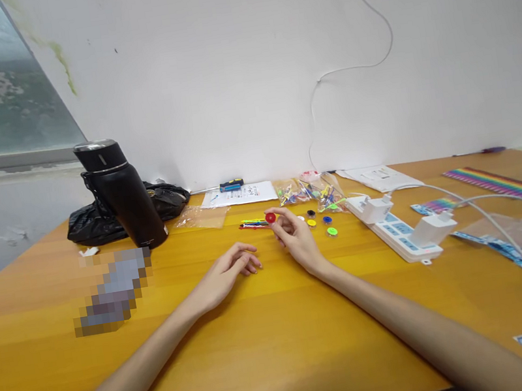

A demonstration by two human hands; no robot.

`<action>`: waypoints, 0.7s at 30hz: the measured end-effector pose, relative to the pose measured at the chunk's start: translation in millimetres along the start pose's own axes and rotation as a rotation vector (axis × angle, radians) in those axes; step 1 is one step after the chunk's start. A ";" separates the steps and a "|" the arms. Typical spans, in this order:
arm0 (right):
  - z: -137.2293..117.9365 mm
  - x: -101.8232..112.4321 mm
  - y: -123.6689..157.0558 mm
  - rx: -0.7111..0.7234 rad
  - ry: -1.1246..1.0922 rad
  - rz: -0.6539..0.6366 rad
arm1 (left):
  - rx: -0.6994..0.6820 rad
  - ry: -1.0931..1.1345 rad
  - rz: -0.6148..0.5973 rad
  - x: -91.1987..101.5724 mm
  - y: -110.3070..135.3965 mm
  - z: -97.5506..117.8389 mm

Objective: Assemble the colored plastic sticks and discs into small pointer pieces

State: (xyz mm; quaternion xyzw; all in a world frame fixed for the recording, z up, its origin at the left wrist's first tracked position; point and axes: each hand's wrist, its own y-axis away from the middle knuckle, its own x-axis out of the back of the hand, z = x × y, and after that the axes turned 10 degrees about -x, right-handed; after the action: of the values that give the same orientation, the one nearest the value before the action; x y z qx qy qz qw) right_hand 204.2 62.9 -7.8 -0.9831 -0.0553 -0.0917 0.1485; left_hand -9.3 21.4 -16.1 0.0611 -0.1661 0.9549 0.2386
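I'd say the best way to hold the small red disc (pixel 270 218) is by its edge, with a soft pinch. It looks thin and smooth, so squeezing too hard might make it pop out. Holding it up over the table (pixel 248 363) lets its round face be seen. The free hand could help by being close, in case the disc slips.

The right hand (pixel 301 242) has the disc up at its fingertips, with the thumb and pointer finger closed on it. The wrist bends a little, and the arm comes in from the low right corner.

The left hand (pixel 228 270) is just across from it, loose and half open, with the fingers curling softly. It looks like it holds nothing. I can't tell if it rests on the table.

Thin colored sticks (pixel 250 225) lie behind the hands. A yellow disc (pixel 311 222), a blue disc (pixel 327 220) and a green disc (pixel 332 232) lie beside the right hand.
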 end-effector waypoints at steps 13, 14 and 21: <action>5.2 -3.8 -1.4 -0.027 -0.131 0.023 | -0.009 -0.010 -0.023 -0.2 -0.2 1.6; 5.9 -3.9 -1.6 -0.027 -0.138 0.029 | -0.008 -0.012 -0.024 -0.4 -0.1 2.2; 6.8 -4.3 -2.3 -0.040 -0.171 0.050 | -0.004 -0.002 -0.036 -0.4 0.7 5.7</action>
State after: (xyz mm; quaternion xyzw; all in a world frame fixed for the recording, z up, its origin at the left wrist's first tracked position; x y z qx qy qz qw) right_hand 200.8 66.8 -14.4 -0.9912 -0.0416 -0.0049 0.1259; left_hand -9.1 18.8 -11.0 0.0647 -0.1674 0.9499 0.2557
